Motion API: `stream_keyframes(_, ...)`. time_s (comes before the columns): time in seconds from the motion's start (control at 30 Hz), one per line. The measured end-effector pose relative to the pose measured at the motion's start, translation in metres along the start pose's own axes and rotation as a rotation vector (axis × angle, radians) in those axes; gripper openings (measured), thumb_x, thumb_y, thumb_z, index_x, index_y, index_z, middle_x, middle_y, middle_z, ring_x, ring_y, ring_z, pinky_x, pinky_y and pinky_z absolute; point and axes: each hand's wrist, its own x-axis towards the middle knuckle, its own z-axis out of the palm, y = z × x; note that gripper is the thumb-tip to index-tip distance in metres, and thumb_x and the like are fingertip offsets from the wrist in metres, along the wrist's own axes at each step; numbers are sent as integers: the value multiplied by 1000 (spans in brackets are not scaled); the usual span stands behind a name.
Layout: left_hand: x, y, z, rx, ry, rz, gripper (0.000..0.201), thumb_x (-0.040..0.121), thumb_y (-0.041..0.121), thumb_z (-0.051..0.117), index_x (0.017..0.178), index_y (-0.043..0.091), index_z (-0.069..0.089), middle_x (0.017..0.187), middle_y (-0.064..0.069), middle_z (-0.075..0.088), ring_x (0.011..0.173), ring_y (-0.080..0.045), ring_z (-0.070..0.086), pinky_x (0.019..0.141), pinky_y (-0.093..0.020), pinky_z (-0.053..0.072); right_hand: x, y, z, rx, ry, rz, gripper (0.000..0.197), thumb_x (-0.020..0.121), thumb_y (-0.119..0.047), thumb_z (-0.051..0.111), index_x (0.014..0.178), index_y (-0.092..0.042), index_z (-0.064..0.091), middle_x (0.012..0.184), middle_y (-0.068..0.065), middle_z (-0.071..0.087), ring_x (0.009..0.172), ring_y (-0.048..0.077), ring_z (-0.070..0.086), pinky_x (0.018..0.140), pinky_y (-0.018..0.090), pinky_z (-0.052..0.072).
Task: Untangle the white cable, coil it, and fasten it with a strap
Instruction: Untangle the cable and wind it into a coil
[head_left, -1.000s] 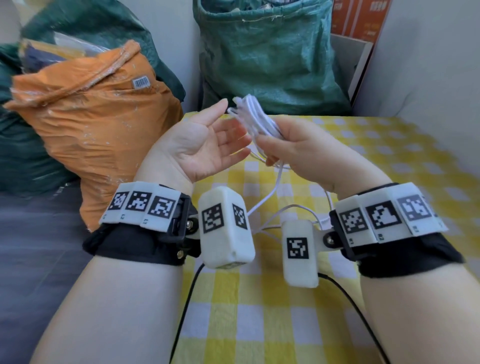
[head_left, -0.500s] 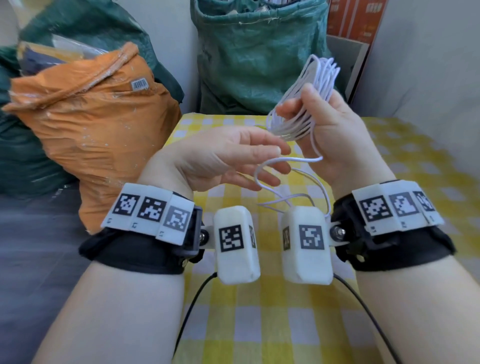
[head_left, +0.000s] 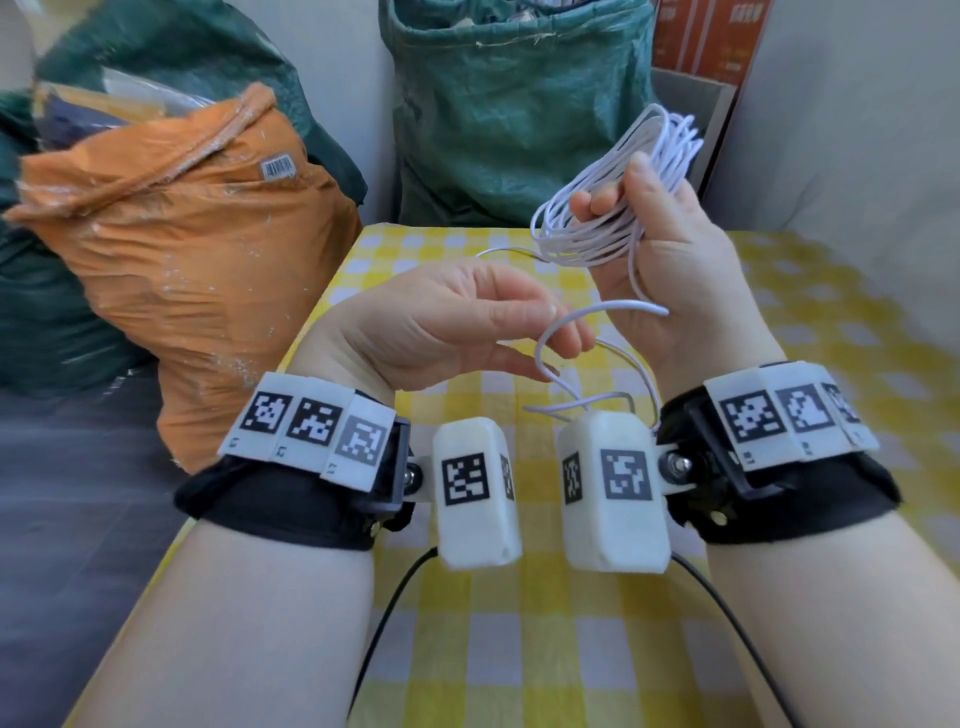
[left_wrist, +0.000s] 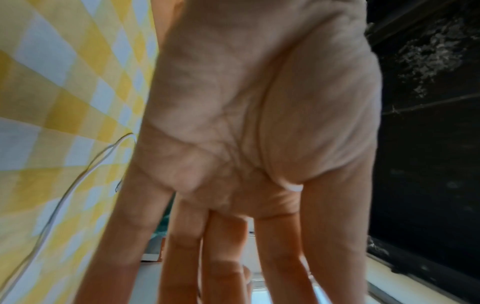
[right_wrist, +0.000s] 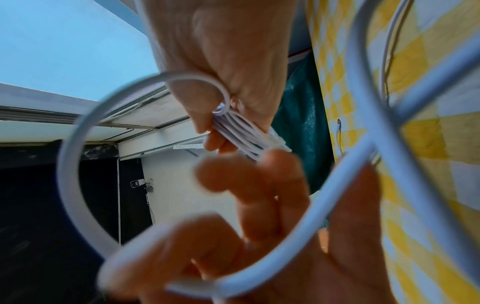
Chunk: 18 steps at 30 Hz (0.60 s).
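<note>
The white cable is mostly wound into a coil, raised over the far part of the table. My right hand grips that coil with fingers and thumb curled round the bundle; the right wrist view shows the gripped strands up close. A loose strand loops down from the coil, round the fingertips of my left hand, then towards the wrists. The left hand lies palm down with straight fingers and its thumb folded across the palm. I see no strap.
A table under a yellow and white checked cloth lies below both hands. A thin pale strand rests on the cloth further back. An orange sack stands at the left and a green sack behind the table.
My right hand lifted the coil higher and turned it. My left hand rolled from palm up to palm down and slid beneath the coil to the loose strand.
</note>
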Motion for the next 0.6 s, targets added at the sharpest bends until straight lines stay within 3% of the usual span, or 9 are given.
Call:
stream_keyframes(0.1, 0, 0, -2, -90, -20, 51, 24, 82, 33, 64, 72, 13, 70, 86, -7, 68, 90, -22, 64, 87, -39, 53, 2, 1, -2, 3, 10, -6, 22, 102, -14, 38, 82, -10, 46, 58, 0, 55, 65, 16, 59, 79, 33, 49)
stream_keyframes(0.17, 1, 2, -4, -118, 44, 40, 28, 90, 29, 59, 65, 17, 64, 65, -1, 60, 71, -20, 62, 80, -36, 54, 3, 1, -3, 32, 12, -9, 24, 102, -14, 37, 80, -10, 46, 56, -1, 55, 64, 15, 57, 77, 32, 48)
stream_keyframes(0.23, 2, 3, -7, -160, 182, -11, 36, 93, 29, 47, 61, 19, 57, 52, 4, 41, 51, -14, 44, 68, -31, 53, 5, -1, -5, 90, 16, -1, 26, 102, -15, 37, 79, -10, 46, 55, -1, 54, 61, 15, 57, 77, 32, 48)
stream_keyframes(0.33, 3, 0, -18, -98, 463, -97, 30, 92, 32, 52, 66, 16, 51, 50, 6, 28, 47, -10, 24, 50, -21, 34, 6, -8, -7, 216, 41, 32, 29, 103, -18, 36, 77, -10, 46, 53, -2, 50, 52, 13, 55, 78, 34, 48)
stream_keyframes(0.43, 1, -8, -30, 22, 715, -187, 24, 93, 25, 55, 71, 15, 51, 49, 6, 27, 45, -8, 20, 49, -22, 19, 5, -13, -7, 270, 57, 71, 37, 103, -22, 33, 70, -13, 44, 48, -6, 42, 44, 9, 45, 69, 28, 49)
stream_keyframes(0.6, 0, -10, -34, 63, 848, -253, 17, 91, 14, 59, 75, 17, 55, 48, 7, 40, 40, -5, 26, 42, -18, 21, 0, -11, -4, 170, -59, 241, 33, 103, -29, 33, 76, -14, 45, 44, -12, 27, 34, 3, 26, 46, 17, 39)
